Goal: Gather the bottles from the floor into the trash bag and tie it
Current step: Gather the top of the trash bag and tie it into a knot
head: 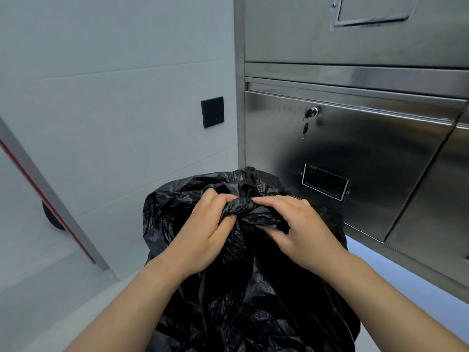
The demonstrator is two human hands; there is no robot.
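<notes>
A black plastic trash bag [253, 301] stands full and crinkled in the lower middle of the head view. Its top is bunched into a twisted rope of plastic. My left hand [203, 232] grips the left end of that twist, fingers curled over it. From the other side, my right hand [299, 224] pinches the twist, fingertips pressed on top. Both hands meet at the bag's neck. No bottles show; whatever is inside the bag is hidden.
A stainless steel cabinet [368, 148] fills the right, close behind the bag, with keys [308, 120] hanging from a lock and a label holder [324, 181]. A black wall plate [212, 112] sits on the pale wall. A metal door frame edge [50, 194] slants at left.
</notes>
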